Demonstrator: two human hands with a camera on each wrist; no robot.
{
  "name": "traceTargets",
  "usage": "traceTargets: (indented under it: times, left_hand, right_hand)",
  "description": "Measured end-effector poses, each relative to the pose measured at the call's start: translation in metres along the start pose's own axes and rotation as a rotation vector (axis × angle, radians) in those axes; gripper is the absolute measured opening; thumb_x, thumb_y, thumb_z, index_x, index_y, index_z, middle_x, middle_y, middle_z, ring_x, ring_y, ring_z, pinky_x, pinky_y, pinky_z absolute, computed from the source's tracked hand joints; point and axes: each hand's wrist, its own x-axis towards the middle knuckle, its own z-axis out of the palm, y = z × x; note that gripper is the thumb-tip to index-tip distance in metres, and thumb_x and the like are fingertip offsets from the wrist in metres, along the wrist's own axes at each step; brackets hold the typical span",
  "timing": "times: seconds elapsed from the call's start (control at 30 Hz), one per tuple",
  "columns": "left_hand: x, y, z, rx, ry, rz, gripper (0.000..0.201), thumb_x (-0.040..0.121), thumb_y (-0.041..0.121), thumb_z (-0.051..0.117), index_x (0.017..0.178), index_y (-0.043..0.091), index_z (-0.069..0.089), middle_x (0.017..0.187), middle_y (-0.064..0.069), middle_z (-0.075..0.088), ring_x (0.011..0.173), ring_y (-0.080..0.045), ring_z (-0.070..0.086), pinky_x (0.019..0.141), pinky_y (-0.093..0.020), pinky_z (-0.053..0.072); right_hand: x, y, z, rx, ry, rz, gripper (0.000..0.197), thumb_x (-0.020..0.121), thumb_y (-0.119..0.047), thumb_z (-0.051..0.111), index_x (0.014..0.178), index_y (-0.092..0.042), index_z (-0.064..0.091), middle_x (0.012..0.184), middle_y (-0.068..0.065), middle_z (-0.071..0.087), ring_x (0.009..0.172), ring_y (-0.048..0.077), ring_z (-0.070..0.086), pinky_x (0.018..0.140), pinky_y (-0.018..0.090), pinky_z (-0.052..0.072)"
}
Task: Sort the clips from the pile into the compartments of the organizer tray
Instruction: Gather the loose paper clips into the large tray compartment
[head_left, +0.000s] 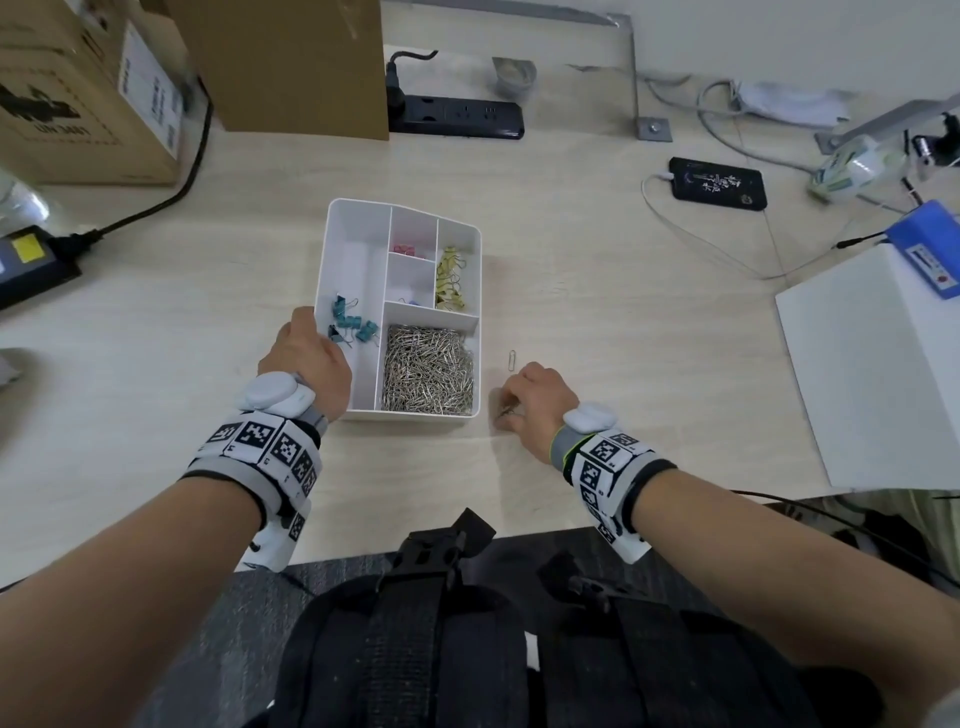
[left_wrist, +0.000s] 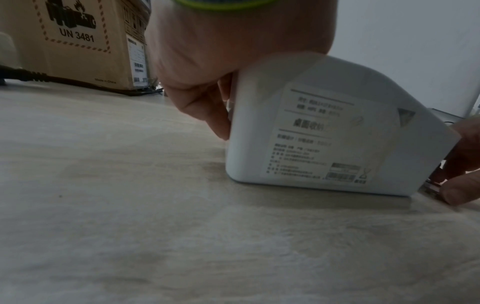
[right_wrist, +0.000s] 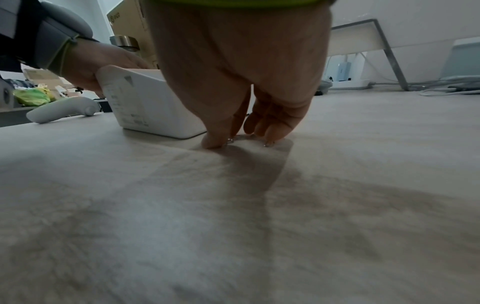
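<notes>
The white organizer tray (head_left: 400, 415) (left_wrist: 244, 123) (right_wrist: 145, 107) stands mid-table. Its near right compartment is heaped with silver paper clips (head_left: 428, 374). Teal binder clips (head_left: 353, 327), pink ones (head_left: 405, 249) and yellow ones (head_left: 449, 280) lie in other compartments. My left hand (head_left: 306, 343) (left_wrist: 207, 92) grips the tray's near left corner. My right hand (head_left: 511, 410) (right_wrist: 241, 135) is down on the table just right of the tray, thumb and curled fingers closed over a few paper clips (right_wrist: 233, 140). One lone paper clip (head_left: 512, 359) lies beyond its knuckles.
Cardboard boxes (head_left: 83, 88) and a black power strip (head_left: 457, 117) line the back. A phone on a cable (head_left: 719, 184) lies at the back right, and a white box (head_left: 872, 364) stands at the right edge. A black adapter (head_left: 31, 260) sits far left.
</notes>
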Motion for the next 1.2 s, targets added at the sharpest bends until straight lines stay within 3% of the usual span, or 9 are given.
traceTargets:
  times: [0.13,0.23,0.4,0.5,0.6,0.7,0.83,1.0,1.2]
  left_hand:
    - [0.001,-0.001,0.0,0.001,-0.018,-0.004,0.021,0.093,0.014,0.04,0.11,0.003,0.045,0.094,-0.021,0.057,0.076,-0.041,0.056,0.062,-0.037,0.034]
    - [0.001,-0.001,0.0,-0.006,-0.015,-0.007,0.021,0.093,0.014,0.041,0.109,0.002,0.045,0.093,-0.021,0.056,0.074,-0.04,0.054,0.063,-0.037,0.034]
    - [0.001,0.0,0.001,0.0,0.001,-0.006,0.021,0.093,0.013,0.042,0.11,0.002,0.047,0.094,-0.023,0.058,0.078,-0.042,0.057,0.064,-0.037,0.034]
    - [0.001,0.001,0.002,0.006,0.006,-0.002,0.021,0.093,0.013,0.042,0.109,0.001,0.047,0.093,-0.023,0.058,0.077,-0.042,0.057,0.063,-0.036,0.034]
    - [0.001,0.001,0.003,0.006,0.013,-0.008,0.021,0.092,0.012,0.042,0.109,0.001,0.048,0.093,-0.023,0.058,0.077,-0.042,0.057,0.062,-0.036,0.033]
    - [0.0,0.0,0.001,0.0,-0.004,-0.008,0.019,0.093,0.012,0.042,0.107,0.001,0.047,0.092,-0.022,0.057,0.076,-0.041,0.056,0.063,-0.036,0.034]
    - [-0.001,0.001,-0.002,-0.017,-0.007,-0.004,0.017,0.093,0.012,0.042,0.106,0.001,0.047,0.091,-0.022,0.057,0.071,-0.037,0.052,0.062,-0.037,0.035]
    - [0.0,0.003,0.0,-0.014,0.019,0.019,0.019,0.092,0.011,0.043,0.107,0.0,0.048,0.091,-0.024,0.058,0.072,-0.039,0.055,0.062,-0.036,0.033]
    - [0.0,0.002,0.001,0.02,-0.006,0.0,0.019,0.093,0.013,0.042,0.108,0.0,0.046,0.093,-0.024,0.058,0.075,-0.042,0.059,0.062,-0.037,0.036]
  right_hand:
    - [-0.004,-0.002,0.001,0.021,0.015,-0.007,0.007,0.086,-0.022,0.065,0.089,-0.017,0.066,0.106,0.004,0.054,0.102,0.025,0.045,0.084,0.03,0.038]
    - [-0.005,-0.003,0.006,-0.055,0.006,-0.01,0.007,0.089,-0.022,0.061,0.092,-0.016,0.062,0.106,0.005,0.055,0.101,0.025,0.045,0.084,0.034,0.038]
    - [-0.009,-0.002,0.016,-0.144,0.046,-0.106,0.008,0.088,-0.004,0.055,0.093,-0.009,0.059,0.093,0.011,0.061,0.091,0.032,0.051,0.073,0.037,0.037]
    - [-0.009,-0.005,0.004,-0.058,0.011,-0.041,0.003,0.093,-0.014,0.052,0.093,-0.014,0.055,0.095,0.006,0.06,0.094,0.026,0.047,0.076,0.034,0.037]
    - [-0.005,-0.016,-0.022,0.167,0.204,0.023,0.007,0.093,-0.023,0.057,0.088,-0.017,0.056,0.088,0.0,0.061,0.088,0.02,0.049,0.071,0.032,0.04]
    - [0.002,-0.039,-0.041,0.394,0.36,-0.037,0.01,0.088,-0.024,0.065,0.09,-0.017,0.058,0.083,-0.008,0.059,0.077,0.013,0.053,0.068,0.024,0.043]
    - [0.015,-0.06,-0.045,0.428,0.177,-0.114,0.016,0.082,-0.027,0.072,0.094,-0.02,0.063,0.087,-0.007,0.062,0.078,0.011,0.054,0.069,0.021,0.041]
    - [0.023,-0.011,-0.062,0.318,0.307,0.054,0.006,0.088,-0.028,0.064,0.092,-0.023,0.063,0.092,-0.009,0.06,0.078,0.009,0.054,0.074,0.023,0.045]
    - [-0.001,0.039,-0.065,-0.069,-0.088,0.043,0.03,0.086,-0.03,0.068,0.114,-0.024,0.061,0.115,-0.002,0.057,0.099,0.016,0.055,0.086,0.031,0.045]
